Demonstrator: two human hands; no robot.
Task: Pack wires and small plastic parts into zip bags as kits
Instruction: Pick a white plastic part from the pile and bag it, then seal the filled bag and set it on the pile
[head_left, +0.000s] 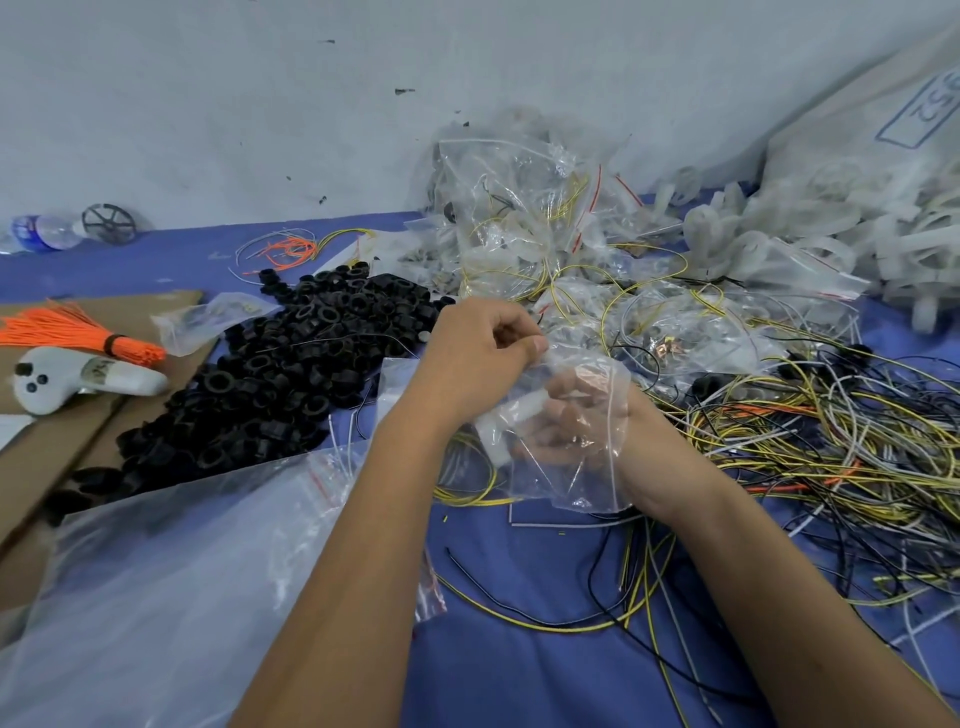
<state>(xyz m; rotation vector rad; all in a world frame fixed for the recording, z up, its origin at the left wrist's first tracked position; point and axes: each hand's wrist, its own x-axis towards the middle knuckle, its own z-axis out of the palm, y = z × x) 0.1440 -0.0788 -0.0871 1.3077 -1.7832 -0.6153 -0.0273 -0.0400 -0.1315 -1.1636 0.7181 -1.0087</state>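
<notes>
Both hands meet at one clear zip bag (566, 441) over the blue table (519, 665): the left hand (483, 353) pinches its top edge, the right hand (582, 415) curls behind it, gripping it. Tangled wires (810, 447) lie right, black rings (291, 364) left.

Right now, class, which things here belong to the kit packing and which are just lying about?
Belong: zip bag held by left hand and right hand; loose wires; black plastic rings; packed bags.
Lying about: water bottle; white controller; cardboard.
</notes>
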